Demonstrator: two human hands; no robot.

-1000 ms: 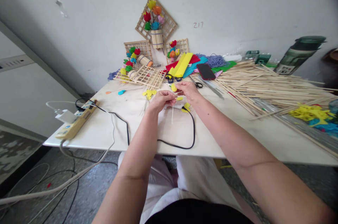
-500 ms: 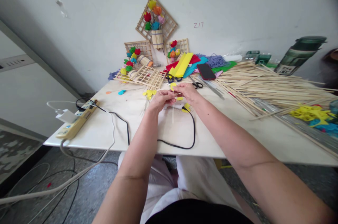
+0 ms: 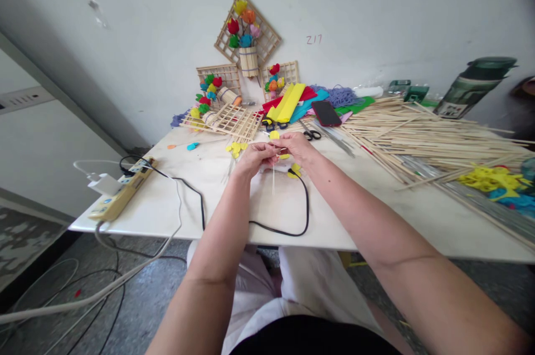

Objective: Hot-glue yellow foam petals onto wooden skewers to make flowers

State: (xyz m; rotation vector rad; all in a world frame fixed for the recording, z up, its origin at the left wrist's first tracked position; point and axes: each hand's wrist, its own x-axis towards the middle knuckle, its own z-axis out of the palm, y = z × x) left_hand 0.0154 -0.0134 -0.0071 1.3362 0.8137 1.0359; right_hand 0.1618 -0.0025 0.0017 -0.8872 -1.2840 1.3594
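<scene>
My left hand (image 3: 252, 157) and my right hand (image 3: 295, 146) meet over the middle of the white table (image 3: 175, 204), fingers pinched together. Between them is a thin wooden stick (image 3: 273, 179) that hangs down toward the table, with a small yellow foam piece (image 3: 274, 135) at its top by my right fingertips. More yellow foam pieces (image 3: 236, 147) lie just left of my hands, and another yellow piece (image 3: 295, 169) lies under my right wrist.
A black cable (image 3: 288, 229) loops below my hands. A power strip (image 3: 119, 196) sits at the left edge. Scissors (image 3: 311, 133), a phone (image 3: 325, 113), foam sheets (image 3: 287, 102), wooden lattice flower crafts (image 3: 228, 115) and a big pile of sticks (image 3: 422, 135) lie behind. A green bottle (image 3: 472, 87) stands far right.
Hardly anything has moved; my fingers have shifted slightly around the stick and the yellow piece, and the hands stay in the same place.
</scene>
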